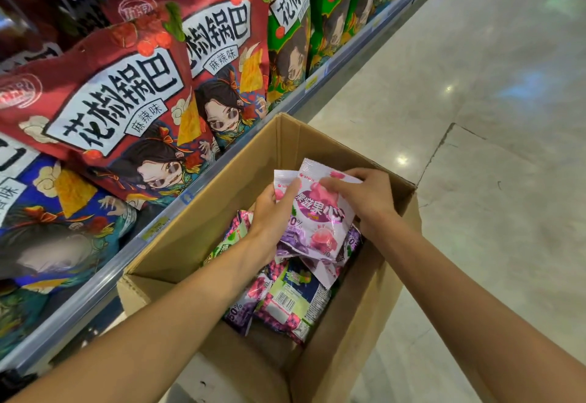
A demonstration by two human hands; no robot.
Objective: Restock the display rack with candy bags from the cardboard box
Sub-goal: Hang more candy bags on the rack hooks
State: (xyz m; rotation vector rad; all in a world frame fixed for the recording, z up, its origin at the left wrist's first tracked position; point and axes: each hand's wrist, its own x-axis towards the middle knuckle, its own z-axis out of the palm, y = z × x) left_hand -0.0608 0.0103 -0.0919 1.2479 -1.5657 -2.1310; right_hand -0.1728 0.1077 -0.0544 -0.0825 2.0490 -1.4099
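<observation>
An open cardboard box (228, 180) stands on the floor beside the shelf, with several purple and pink candy bags (285, 304) loose inside. Above them my left hand (272, 212) grips a small stack of pink candy bags (320, 215) by their left edge, thumb on the front bag. My right hand (364, 199) pinches the top right corner of the front bag. Both hands are over the box's far half.
A shelf (104, 272) with a metal price rail runs along the left, filled with large red (104, 98), blue (54, 212) and green (295, 22) snack bags. Polished tile floor (475, 117) lies to the right of the box.
</observation>
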